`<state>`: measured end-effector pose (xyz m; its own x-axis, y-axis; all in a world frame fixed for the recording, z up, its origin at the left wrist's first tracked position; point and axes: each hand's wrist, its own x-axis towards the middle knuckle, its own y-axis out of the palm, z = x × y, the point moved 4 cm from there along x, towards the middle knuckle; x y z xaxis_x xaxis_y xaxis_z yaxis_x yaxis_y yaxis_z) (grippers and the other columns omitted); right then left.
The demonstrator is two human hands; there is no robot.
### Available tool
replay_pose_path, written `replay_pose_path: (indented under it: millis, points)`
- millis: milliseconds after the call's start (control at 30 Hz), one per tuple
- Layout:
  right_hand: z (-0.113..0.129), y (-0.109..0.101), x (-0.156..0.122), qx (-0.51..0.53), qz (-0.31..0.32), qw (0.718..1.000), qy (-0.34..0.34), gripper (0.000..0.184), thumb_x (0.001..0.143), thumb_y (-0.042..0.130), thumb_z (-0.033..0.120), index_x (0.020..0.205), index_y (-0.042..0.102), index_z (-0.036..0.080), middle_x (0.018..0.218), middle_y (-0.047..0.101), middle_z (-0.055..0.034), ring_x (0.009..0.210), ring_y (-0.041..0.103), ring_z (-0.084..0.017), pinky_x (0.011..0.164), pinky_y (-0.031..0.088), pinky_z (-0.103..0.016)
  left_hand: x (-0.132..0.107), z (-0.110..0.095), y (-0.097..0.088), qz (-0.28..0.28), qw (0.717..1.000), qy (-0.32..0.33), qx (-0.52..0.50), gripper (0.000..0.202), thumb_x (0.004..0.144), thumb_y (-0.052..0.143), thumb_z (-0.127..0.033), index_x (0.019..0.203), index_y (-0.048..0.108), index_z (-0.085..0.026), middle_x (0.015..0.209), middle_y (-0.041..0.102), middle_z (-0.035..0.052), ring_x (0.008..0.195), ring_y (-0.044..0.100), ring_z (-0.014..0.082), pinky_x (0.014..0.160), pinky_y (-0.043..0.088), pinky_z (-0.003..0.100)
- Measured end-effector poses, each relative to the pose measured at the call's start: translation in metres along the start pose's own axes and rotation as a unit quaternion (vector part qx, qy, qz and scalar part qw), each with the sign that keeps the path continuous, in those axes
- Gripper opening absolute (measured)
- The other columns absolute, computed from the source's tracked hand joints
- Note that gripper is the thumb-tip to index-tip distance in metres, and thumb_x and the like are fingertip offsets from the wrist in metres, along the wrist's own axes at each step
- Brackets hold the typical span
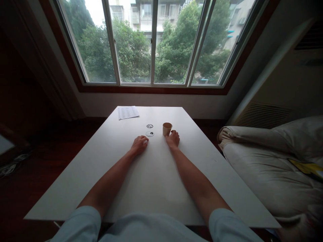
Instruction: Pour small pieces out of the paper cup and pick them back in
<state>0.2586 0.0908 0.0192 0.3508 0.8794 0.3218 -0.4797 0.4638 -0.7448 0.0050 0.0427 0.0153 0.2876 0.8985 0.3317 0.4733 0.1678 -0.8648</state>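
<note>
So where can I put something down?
Free: between the right hand and right edge of the white table; between the left hand and left edge. Crowded: around the brown paper cup and two flat black-and-white discs.

Two discs [149,134], one cup [167,128], one paper pile [128,113]
Discs and pile past the left hand [139,144], cup at the right hand [173,138].

Trees [173,55] are seen through a window [152,55] framed in reddish wood. A pale sofa [254,171] is placed at the right; cables [11,167] are heaped on the floor [54,156] at left.
</note>
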Motion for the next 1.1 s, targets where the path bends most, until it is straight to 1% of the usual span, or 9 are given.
replay_pose_path:
  millis: [100, 233, 300, 367, 533, 633, 767, 933, 1100]
  points:
    - [0.009, -0.007, -0.01, 0.048, 0.004, 0.999, -0.012, 0.035, 0.093, 0.039, 0.028, 0.123, 0.052, 0.016, 0.12, 0.055, -0.0168, 0.104, 0.057, -0.029, 0.087, 0.044, -0.041, 0.0, -0.001, -0.001, 0.011, 1.0, -0.011, 0.004, 0.032, 0.087, 0.055, -0.026, 0.115, 0.07, -0.027, 0.129, 0.063, 0.005, 0.121, 0.053, 0.0246, 0.11, 0.039, 0.042]
    - [0.038, 0.002, -0.029, 0.069, 0.072, 0.98, -0.172, 0.031, 0.093, 0.037, 0.021, 0.107, 0.064, 0.021, 0.108, 0.063, -0.0087, 0.098, 0.058, -0.023, 0.089, 0.045, -0.036, 0.0, 0.002, -0.001, 0.017, 0.999, -0.029, 0.018, 0.034, 0.088, 0.054, -0.028, 0.119, 0.068, -0.027, 0.134, 0.06, 0.006, 0.125, 0.05, 0.0253, 0.114, 0.035, 0.043]
    - [0.048, 0.013, -0.038, 0.057, 0.134, 0.959, -0.244, 0.027, 0.092, 0.045, 0.023, 0.106, 0.067, 0.023, 0.11, 0.064, -0.0068, 0.103, 0.058, -0.023, 0.092, 0.045, -0.034, 0.0, 0.005, 0.003, 0.025, 0.998, -0.035, 0.036, 0.039, 0.09, 0.052, -0.032, 0.126, 0.064, -0.026, 0.141, 0.055, 0.0071, 0.132, 0.046, 0.026, 0.116, 0.03, 0.044]
    - [0.053, 0.022, -0.044, 0.029, 0.166, 0.945, -0.281, 0.026, 0.091, 0.051, 0.025, 0.109, 0.069, 0.023, 0.118, 0.063, -0.0074, 0.113, 0.055, -0.023, 0.101, 0.041, -0.034, -0.001, 0.009, 0.009, 0.048, 0.996, -0.043, 0.055, 0.046, 0.093, 0.048, -0.038, 0.137, 0.056, -0.026, 0.15, 0.047, 0.008, 0.14, 0.038, 0.0275, 0.119, 0.024, 0.047]
    - [0.05, 0.039, -0.048, -0.04, 0.2, 0.928, -0.311, 0.041, 0.097, 0.045, 0.032, 0.135, 0.057, 0.023, 0.144, 0.051, -0.0099, 0.134, 0.043, -0.026, 0.113, 0.03, -0.038, -0.003, 0.014, 0.024, 0.114, 0.989, -0.052, 0.083, 0.058, 0.098, 0.033, -0.048, 0.152, 0.035, -0.026, 0.163, 0.025, 0.0092, 0.15, 0.019, 0.0307, 0.12, 0.014, 0.055]
    - [0.047, 0.048, -0.052, -0.082, 0.238, 0.917, -0.311, 0.054, 0.1, 0.04, 0.043, 0.15, 0.041, 0.023, 0.159, 0.033, -0.0097, 0.147, 0.027, -0.027, 0.119, 0.02, -0.043, -0.004, 0.014, 0.027, 0.126, 0.987, -0.048, 0.087, 0.062, 0.098, 0.03, -0.052, 0.154, 0.031, -0.025, 0.164, 0.021, 0.01, 0.151, 0.015, 0.0312, 0.12, 0.01, 0.056]
    - [0.044, 0.055, -0.053, -0.109, 0.29, 0.9, -0.307, 0.07, 0.099, 0.031, 0.059, 0.157, 0.026, 0.021, 0.165, 0.015, -0.0096, 0.152, 0.01, -0.028, 0.121, 0.008, -0.047, -0.004, 0.015, 0.028, 0.133, 0.986, -0.045, 0.087, 0.065, 0.098, 0.027, -0.056, 0.155, 0.028, -0.026, 0.165, 0.018, 0.0093, 0.152, 0.012, 0.0307, 0.121, 0.008, 0.056]
    - [0.041, 0.053, -0.051, -0.101, 0.318, 0.887, -0.32, 0.082, 0.094, 0.03, 0.072, 0.158, 0.022, 0.022, 0.165, 0.012, -0.0093, 0.153, 0.007, -0.028, 0.122, 0.005, -0.046, -0.003, 0.015, 0.027, 0.148, 0.985, -0.037, 0.083, 0.067, 0.097, 0.026, -0.057, 0.156, 0.027, -0.024, 0.165, 0.015, 0.0102, 0.153, 0.01, 0.0309, 0.12, 0.007, 0.056]
    - [0.037, 0.048, -0.053, -0.097, 0.314, 0.884, -0.333, 0.084, 0.091, 0.033, 0.075, 0.158, 0.023, 0.025, 0.165, 0.013, -0.0084, 0.153, 0.008, -0.029, 0.122, 0.003, -0.048, 0.0, 0.015, 0.025, 0.145, 0.985, -0.034, 0.085, 0.068, 0.096, 0.03, -0.059, 0.156, 0.028, -0.028, 0.165, 0.016, 0.0076, 0.153, 0.01, 0.0305, 0.12, 0.006, 0.056]
